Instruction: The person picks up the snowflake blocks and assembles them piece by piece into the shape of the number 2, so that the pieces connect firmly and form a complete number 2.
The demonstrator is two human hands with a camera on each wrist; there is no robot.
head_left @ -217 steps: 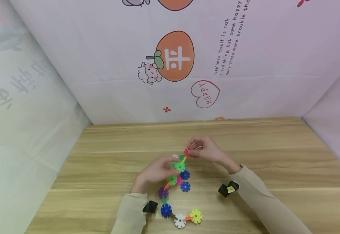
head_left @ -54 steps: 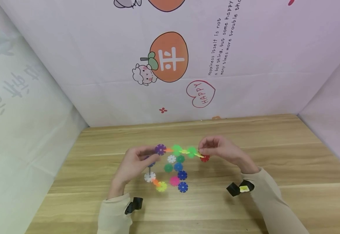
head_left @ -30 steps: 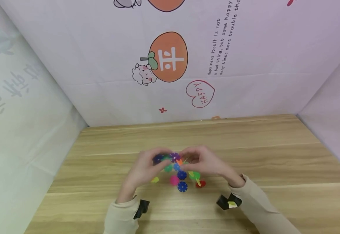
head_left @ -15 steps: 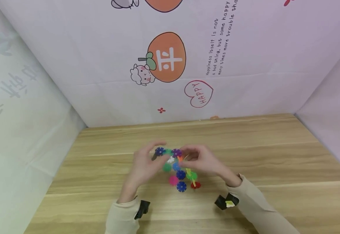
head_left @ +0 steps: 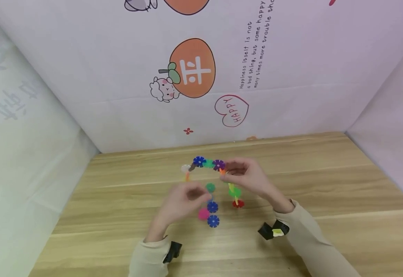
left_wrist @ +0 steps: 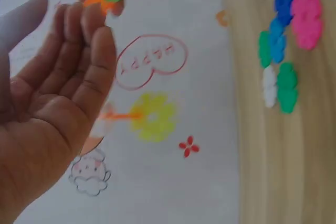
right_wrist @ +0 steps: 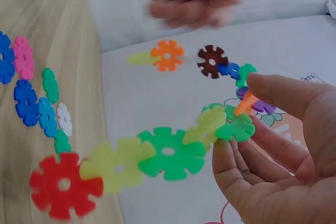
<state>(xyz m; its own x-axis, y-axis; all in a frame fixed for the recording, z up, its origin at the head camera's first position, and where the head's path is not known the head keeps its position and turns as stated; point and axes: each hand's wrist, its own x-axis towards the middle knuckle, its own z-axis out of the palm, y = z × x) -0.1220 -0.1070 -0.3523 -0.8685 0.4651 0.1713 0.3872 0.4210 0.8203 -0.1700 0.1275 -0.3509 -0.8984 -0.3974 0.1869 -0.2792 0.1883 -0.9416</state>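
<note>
My right hand (head_left: 249,177) pinches a chain of interlocking snowflake discs (right_wrist: 170,153) between thumb and fingertips, at an orange disc and a green one. From that grip one end hangs down to a red disc (right_wrist: 65,184). The other arches left through purple, green, blue and brown discs to an orange one (right_wrist: 167,55) and a yellow one (left_wrist: 153,117). My left hand (head_left: 182,202) holds nothing and is blurred in the head view, in front of the chain. In the left wrist view, the left fingers (left_wrist: 79,51) are gently bent, with the palm showing.
Loose discs lie on the wooden table (head_left: 125,215) below the chain: blue (head_left: 213,221), pink (head_left: 203,214), green (head_left: 210,187), light blue (left_wrist: 276,40) and white (left_wrist: 269,86). A printed white sheet (head_left: 118,77) stands behind the table, with white sides left and right.
The left hand has let go of the chain and come down toward the loose discs. The right hand has raised the chain, which was partly lying on the table earlier.
</note>
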